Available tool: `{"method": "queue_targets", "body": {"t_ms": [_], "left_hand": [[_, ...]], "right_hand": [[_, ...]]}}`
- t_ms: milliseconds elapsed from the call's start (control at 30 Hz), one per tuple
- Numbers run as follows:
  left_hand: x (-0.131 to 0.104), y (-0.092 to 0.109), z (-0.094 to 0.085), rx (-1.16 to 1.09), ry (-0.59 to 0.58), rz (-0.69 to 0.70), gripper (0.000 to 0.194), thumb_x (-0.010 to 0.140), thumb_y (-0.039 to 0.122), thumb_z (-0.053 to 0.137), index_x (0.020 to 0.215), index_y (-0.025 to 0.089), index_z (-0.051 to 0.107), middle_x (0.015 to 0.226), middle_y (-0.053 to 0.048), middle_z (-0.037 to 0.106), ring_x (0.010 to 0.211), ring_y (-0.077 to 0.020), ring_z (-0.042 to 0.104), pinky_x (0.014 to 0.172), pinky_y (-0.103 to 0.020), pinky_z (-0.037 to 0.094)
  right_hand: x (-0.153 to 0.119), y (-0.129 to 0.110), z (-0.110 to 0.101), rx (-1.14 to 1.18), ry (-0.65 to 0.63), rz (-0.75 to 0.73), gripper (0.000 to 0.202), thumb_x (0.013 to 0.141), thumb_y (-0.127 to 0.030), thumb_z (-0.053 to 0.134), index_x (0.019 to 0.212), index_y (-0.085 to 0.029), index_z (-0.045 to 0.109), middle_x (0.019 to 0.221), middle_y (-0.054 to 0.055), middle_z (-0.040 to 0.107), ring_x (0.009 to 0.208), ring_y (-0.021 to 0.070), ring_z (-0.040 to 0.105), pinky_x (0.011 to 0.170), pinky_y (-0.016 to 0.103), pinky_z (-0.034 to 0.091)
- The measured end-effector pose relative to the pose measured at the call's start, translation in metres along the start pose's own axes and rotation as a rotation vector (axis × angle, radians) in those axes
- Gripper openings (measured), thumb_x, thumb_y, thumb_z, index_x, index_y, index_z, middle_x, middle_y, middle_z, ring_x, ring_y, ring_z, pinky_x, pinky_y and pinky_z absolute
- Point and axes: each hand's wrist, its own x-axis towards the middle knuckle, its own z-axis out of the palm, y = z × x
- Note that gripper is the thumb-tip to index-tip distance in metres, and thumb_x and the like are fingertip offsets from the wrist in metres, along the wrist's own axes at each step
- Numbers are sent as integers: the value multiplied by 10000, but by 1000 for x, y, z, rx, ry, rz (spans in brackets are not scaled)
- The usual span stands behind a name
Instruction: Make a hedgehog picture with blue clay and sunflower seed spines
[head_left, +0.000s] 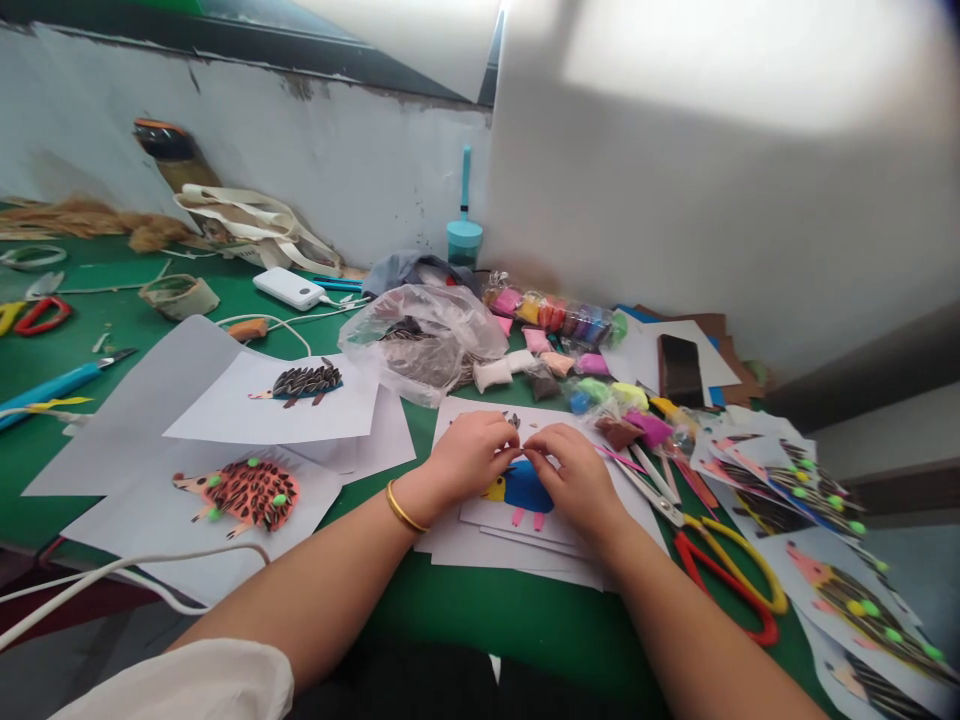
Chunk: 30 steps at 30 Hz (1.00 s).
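Note:
My left hand [480, 450] and my right hand [568, 472] meet fingertip to fingertip over a stack of white paper [480, 530]. Both pinch at a tiny piece between them, too small to name. Under the hands lies a blue hedgehog cutout [529, 488] with a yellow face and pink feet, partly hidden by my fingers. A few dark striped seeds [512, 420] show on the paper just behind my left fingers. Beyond the hands, a clear plastic bag [424, 340] holds more dark seeds.
Packets of coloured clay [551, 365] lie behind the paper. Scissors [720, 565] with red and yellow handles rest at the right, near finished hedgehog pictures [847, 590] and a phone [680, 370]. Hedgehog sheets [247, 495], a white power bank [289, 288] and a blue craft knife [60, 385] are leftward.

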Motion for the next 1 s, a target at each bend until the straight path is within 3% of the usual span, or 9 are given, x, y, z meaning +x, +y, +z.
{"method": "queue_targets", "body": {"t_ms": [100, 200, 367, 600, 1000], "left_hand": [[-1, -1, -5, -106, -37, 0, 188, 915, 328, 568, 846, 205, 692, 881, -39, 674, 869, -177, 600, 786, -284, 432], [-1, -6, -9, -195, -94, -101, 134, 889, 312, 598, 892, 218, 694, 892, -15, 693, 859, -167, 611, 770, -269, 448], [0, -14, -10, -156, -145, -221, 109, 862, 278, 596, 853, 217, 687, 887, -8, 704, 850, -176, 621, 744, -270, 454], [-2, -12, -9, -64, -206, -202, 78, 824, 254, 628, 855, 223, 692, 911, -19, 694, 840, -182, 623, 692, -266, 443], [-3, -17, -8, -80, -252, -172, 131, 793, 218, 632, 900, 233, 706, 949, -23, 706, 875, -192, 626, 740, -267, 456]], "right_hand": [[-1, -3, -2, 38, 3, 6, 121, 924, -230, 557, 844, -213, 646, 857, 57, 660, 874, 223, 593, 790, 360, 457], [-4, -3, -3, 41, -36, 18, 94, 892, -220, 592, 824, -218, 657, 845, 47, 657, 856, 216, 597, 786, 356, 456], [-11, -3, 0, -37, -107, -5, 102, 843, -180, 613, 828, -227, 703, 868, 47, 644, 849, 208, 591, 774, 346, 449], [-11, -6, 7, -156, -103, -54, 103, 850, -196, 613, 836, -214, 713, 866, 57, 642, 841, 210, 570, 756, 351, 407], [-12, -5, 9, -199, -120, -76, 106, 861, -204, 605, 835, -210, 707, 869, 61, 640, 836, 210, 562, 747, 344, 389]]}}
